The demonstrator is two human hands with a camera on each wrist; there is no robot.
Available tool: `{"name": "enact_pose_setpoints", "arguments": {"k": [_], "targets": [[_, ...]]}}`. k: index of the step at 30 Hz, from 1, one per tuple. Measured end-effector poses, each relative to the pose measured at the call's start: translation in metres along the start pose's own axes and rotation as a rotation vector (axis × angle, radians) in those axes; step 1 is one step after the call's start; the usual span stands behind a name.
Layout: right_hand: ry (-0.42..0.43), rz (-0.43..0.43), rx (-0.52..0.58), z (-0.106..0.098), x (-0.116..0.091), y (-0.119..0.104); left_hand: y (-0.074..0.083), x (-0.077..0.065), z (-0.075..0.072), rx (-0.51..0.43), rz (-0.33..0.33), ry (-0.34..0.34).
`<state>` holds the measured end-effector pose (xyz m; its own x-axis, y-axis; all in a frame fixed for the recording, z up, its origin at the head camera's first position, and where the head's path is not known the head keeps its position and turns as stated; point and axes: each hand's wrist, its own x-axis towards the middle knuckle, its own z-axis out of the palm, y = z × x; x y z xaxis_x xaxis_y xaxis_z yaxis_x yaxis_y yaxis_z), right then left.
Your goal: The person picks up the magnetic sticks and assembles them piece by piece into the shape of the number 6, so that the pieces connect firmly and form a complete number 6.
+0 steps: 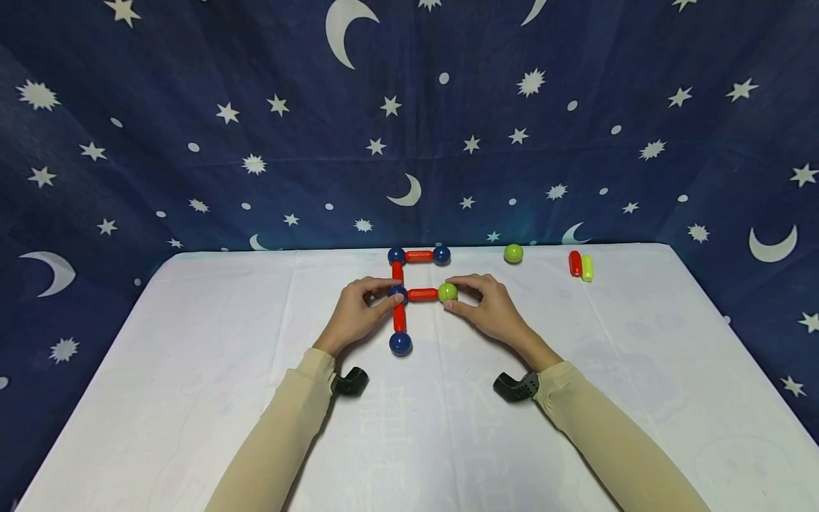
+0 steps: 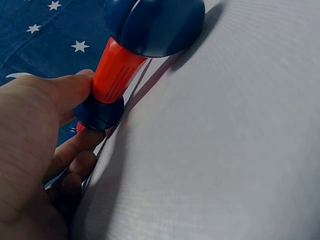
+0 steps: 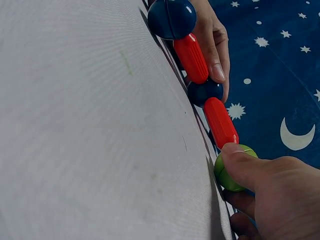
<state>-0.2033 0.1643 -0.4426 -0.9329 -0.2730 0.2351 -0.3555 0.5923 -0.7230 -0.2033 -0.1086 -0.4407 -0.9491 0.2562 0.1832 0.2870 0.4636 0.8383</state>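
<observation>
An F-shaped figure of red rods and balls lies on the white tabletop. My left hand point(image 1: 360, 311) pinches the middle blue ball point(image 3: 205, 93) between thumb and fingers. At the other end of the middle red rod point(image 1: 423, 294), my right hand point(image 1: 490, 310) grips a green ball point(image 3: 233, 170), which touches the rod's tip. Below the left hand's ball, a red rod point(image 2: 117, 71) runs to the bottom blue ball point(image 1: 400, 344). Above it, another rod leads to the corner blue ball point(image 1: 397, 255), and a top red rod point(image 1: 419, 256) joins that to the end blue ball point(image 1: 441, 255).
A loose green ball point(image 1: 513, 254) sits near the table's back edge. Farther right, a red rod point(image 1: 575, 264) and a yellow-green rod point(image 1: 587, 268) lie side by side. Behind the white table point(image 1: 409, 441) hangs a dark blue cloth point(image 1: 294, 178) with stars and moons.
</observation>
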Motion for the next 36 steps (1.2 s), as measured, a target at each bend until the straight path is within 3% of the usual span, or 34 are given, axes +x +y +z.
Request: {"name": "enact_pose_setpoints", "arguments": {"k": [25,36], "targets": [[-0.008,0.019,-0.008,0.0006,-0.0011,0.0017,0.0026,-0.0011,-0.0004,-0.005,-0.056,-0.028],[-0.006,0.023,0.0,0.0,-0.0004,0.0013,0.0026,-0.0002,-0.002,0.0,-0.042,-0.035]]}}
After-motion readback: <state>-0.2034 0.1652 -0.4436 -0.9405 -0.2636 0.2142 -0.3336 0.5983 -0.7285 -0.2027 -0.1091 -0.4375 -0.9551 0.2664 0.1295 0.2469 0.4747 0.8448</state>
